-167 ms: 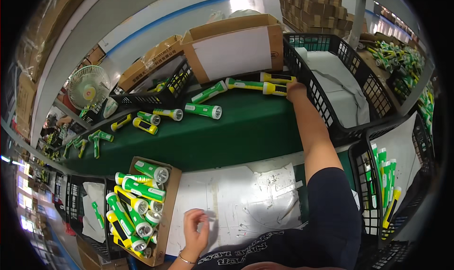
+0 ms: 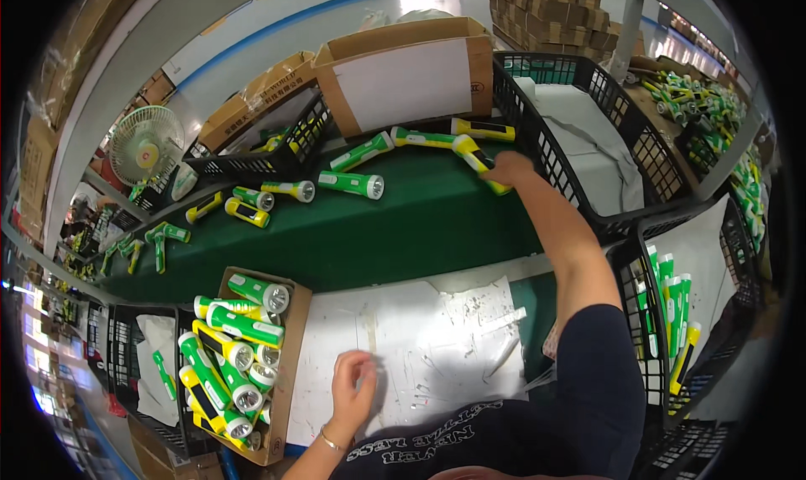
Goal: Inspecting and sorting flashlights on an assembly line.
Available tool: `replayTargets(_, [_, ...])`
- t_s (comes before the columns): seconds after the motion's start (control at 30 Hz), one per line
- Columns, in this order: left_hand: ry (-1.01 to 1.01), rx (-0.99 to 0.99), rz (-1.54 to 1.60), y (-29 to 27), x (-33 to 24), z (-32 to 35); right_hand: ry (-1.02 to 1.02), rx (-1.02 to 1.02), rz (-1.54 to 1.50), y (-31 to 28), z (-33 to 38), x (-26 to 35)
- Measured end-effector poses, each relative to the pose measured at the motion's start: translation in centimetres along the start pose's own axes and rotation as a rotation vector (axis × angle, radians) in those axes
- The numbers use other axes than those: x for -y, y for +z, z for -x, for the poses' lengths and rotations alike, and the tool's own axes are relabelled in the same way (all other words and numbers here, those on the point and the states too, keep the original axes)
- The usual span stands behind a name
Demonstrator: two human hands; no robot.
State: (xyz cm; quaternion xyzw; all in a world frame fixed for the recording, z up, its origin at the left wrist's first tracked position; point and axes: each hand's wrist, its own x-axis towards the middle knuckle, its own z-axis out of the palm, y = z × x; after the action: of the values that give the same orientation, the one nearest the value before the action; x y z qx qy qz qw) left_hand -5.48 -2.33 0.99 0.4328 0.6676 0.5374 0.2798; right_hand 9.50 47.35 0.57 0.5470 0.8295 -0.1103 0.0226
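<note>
My right hand (image 2: 510, 169) reaches over the green belt and grips the near end of a yellow-and-green flashlight (image 2: 475, 155), which lies slanted toward me. Just behind it rests another yellow flashlight (image 2: 483, 129) with a dark panel. To its left, a green-and-yellow flashlight (image 2: 430, 138) and a green flashlight (image 2: 362, 152) lie nearly end to end. My left hand (image 2: 353, 388), a bracelet on its wrist, hovers above the white worktop (image 2: 403, 333). Its fingers curl loosely, thumb apart, holding nothing. Beside it stands a cardboard box (image 2: 294, 346) heaped with green and yellow flashlights.
Black crates flank the belt (image 2: 369, 253): a large paper-lined one (image 2: 537, 144) at the right, a smaller one (image 2: 260, 165) at the back left. An open carton (image 2: 403, 77) stands behind the belt. More flashlights lie along its left, near a fan (image 2: 147, 148).
My right hand has drawn the flashlight's near end toward me, turning it from level to slanted. The view has shifted slightly. My left hand stays over the worktop, fingers a little more curled.
</note>
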Motion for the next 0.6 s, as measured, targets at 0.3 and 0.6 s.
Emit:
replayTargets(0.3, [-0.380,0.403,1.109,6.2,-2.9,-6.8,0.152,0.929,-1.718,4.5,30.5,9.8])
replayTargets(0.6, [-0.802,0.447,1.197,7.7,-1.3,-2.1,0.060,0.928,-1.737,7.2,40.5,5.6])
